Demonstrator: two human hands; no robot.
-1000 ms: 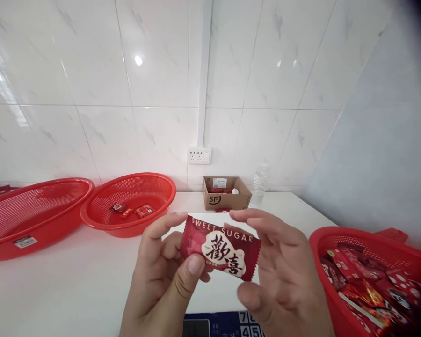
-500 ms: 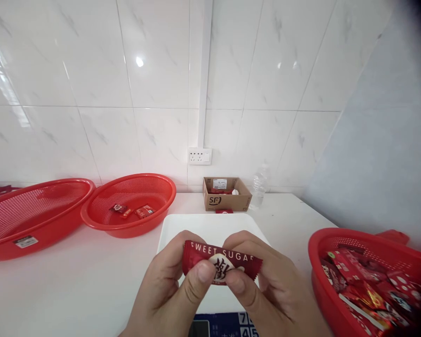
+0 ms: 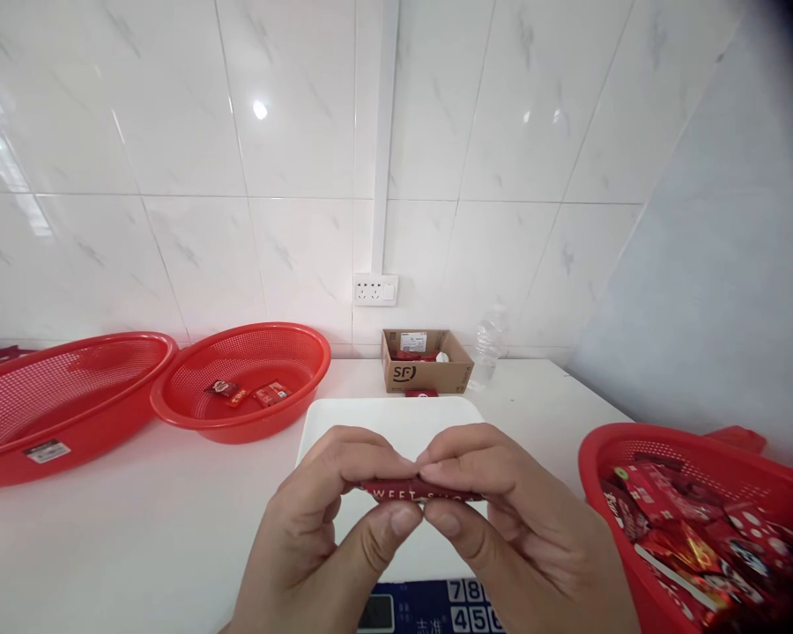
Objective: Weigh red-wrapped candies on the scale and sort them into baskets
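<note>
A dark red wrapped candy (image 3: pixel 396 490) with "SWEET" lettering is pinched between both hands, its edge turned toward me. My left hand (image 3: pixel 334 519) is closed on the candy's left part, thumb below and fingers above. On the right part, my right hand (image 3: pixel 508 519) grips the same way, the two thumbs nearly meeting in the middle. Fingers cover both ends of the wrapper. Beneath the hands is a white scale platform (image 3: pixel 396 414), with a blue keypad panel (image 3: pixel 429 608) and small display at its near side.
At right stands a red basket (image 3: pixel 595 458) full of wrapped sweets. To the left are a red basket (image 3: pixel 238 431) with a few packets and a larger red basket (image 3: pixel 106 423). Behind the scale sit a cardboard box (image 3: pixel 429 379) and a clear plastic bottle (image 3: pixel 489 348).
The candy has been tipped from showing its printed face to showing its edge. My fingers have moved over its top, and both hands have drawn closer together.
</note>
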